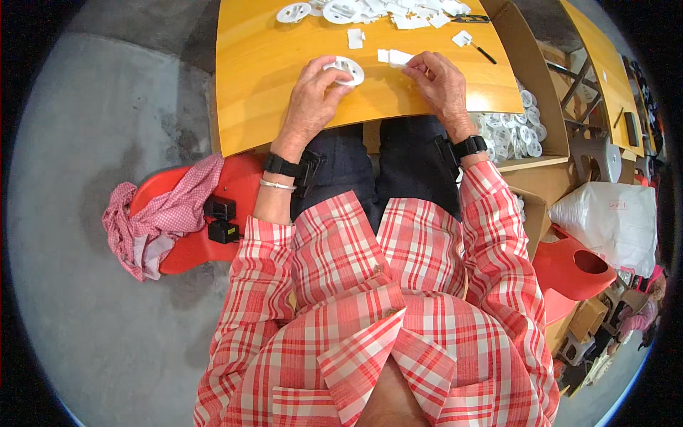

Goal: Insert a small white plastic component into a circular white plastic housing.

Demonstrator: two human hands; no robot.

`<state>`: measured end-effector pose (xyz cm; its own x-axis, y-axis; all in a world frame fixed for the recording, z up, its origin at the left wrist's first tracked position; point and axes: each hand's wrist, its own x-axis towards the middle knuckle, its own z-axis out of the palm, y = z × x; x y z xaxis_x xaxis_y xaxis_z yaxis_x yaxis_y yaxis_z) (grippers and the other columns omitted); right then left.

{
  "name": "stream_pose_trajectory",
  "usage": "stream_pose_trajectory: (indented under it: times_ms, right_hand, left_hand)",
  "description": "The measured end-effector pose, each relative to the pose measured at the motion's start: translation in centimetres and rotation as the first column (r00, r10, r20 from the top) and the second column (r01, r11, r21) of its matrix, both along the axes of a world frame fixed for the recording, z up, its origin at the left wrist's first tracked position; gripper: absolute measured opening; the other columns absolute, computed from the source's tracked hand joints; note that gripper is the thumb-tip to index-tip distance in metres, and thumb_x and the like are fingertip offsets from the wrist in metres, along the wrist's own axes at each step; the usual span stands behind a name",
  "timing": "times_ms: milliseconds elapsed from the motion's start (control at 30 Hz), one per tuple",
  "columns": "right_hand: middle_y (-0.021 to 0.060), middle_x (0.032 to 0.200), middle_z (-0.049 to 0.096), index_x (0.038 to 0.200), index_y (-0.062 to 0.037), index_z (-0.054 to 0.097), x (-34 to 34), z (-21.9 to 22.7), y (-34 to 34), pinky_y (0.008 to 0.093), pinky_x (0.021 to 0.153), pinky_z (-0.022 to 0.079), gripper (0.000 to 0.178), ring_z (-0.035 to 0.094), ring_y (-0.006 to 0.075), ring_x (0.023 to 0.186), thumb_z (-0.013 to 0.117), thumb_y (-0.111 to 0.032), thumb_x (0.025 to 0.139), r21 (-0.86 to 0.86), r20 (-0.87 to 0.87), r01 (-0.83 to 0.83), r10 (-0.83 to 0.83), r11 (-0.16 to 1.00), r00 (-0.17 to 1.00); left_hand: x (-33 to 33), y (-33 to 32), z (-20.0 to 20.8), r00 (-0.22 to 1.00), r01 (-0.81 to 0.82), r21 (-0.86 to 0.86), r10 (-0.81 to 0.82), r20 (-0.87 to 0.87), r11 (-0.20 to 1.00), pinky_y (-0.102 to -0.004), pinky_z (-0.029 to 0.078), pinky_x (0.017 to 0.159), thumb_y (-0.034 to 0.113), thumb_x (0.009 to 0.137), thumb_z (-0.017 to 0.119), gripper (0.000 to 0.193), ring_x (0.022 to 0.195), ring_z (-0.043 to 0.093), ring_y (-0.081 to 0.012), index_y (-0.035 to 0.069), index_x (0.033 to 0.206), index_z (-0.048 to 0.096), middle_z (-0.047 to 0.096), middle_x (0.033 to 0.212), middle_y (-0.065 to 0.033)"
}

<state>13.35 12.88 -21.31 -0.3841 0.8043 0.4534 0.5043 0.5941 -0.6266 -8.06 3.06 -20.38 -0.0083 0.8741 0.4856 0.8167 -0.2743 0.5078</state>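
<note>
Above the near part of the yellow table (263,92), my left hand (315,96) grips a round white plastic disc (349,69) with cut-outs, fingers at its rim and face. To the right, my right hand (439,84) pinches a small flat white plastic piece (400,59) between thumb and fingers. Disc and piece are apart. Just beyond them lies a single white square piece (355,38). Farther back is a heap of white plastic parts (398,10), with another round disc (294,13) at its left end.
A black-handled tool (484,53) and a black clip-like object (470,18) lie at the table's right. Beside the table, a cardboard box (518,43) holds many round white parts (514,132). A red stool (178,186) with a pink cloth (181,206) stands at left.
</note>
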Motion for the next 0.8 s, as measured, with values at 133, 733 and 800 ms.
stream_pose_trajectory:
  times_ms: [133,733,800]
  right_hand:
    - [0.0045,0.066,0.057,0.079,-0.0073,0.062,-0.2,-1.2,-0.3,0.028,0.053,0.044,0.014,0.054,0.0167,0.058,0.071,-0.017,0.074,-0.04,-0.161,-0.062,0.055,0.997,0.985]
    - [-0.0038,0.064,0.055,0.077,-0.0053,0.062,-1.6,1.5,-2.0,0.0208,0.052,0.038,0.013,0.045,0.0052,0.058,0.072,-0.014,0.076,-0.172,-0.439,-0.209,0.115,0.963,0.891]
    - [-0.0059,0.065,0.054,0.077,-0.0057,0.062,-1.6,1.5,-2.0,0.0194,0.052,0.036,0.013,0.043,0.0033,0.059,0.071,-0.014,0.077,-0.231,-0.477,-0.24,0.105,0.943,0.872]
  left_hand:
    - [0.9,0.3,1.5,0.98,-0.101,0.181,0.129,-0.153,0.978,-0.0343,0.046,0.087,0.016,0.08,0.064,0.026,0.099,0.057,-0.0246,0.008,0.105,0.062,0.057,0.113,-0.0115]
    - [4.6,2.0,1.7,0.223,0.351,-0.01,-0.073,0.972,0.936,-0.0262,0.052,0.072,0.036,0.094,0.048,0.04,0.09,0.06,-0.0137,0.005,0.119,0.049,0.059,0.103,-0.0066]
    - [5.0,2.2,1.6,0.245,0.346,0.027,-0.118,0.962,0.938,-0.0265,0.052,0.072,0.034,0.094,0.048,0.039,0.089,0.061,-0.0136,0.005,0.119,0.049,0.059,0.103,-0.0069]
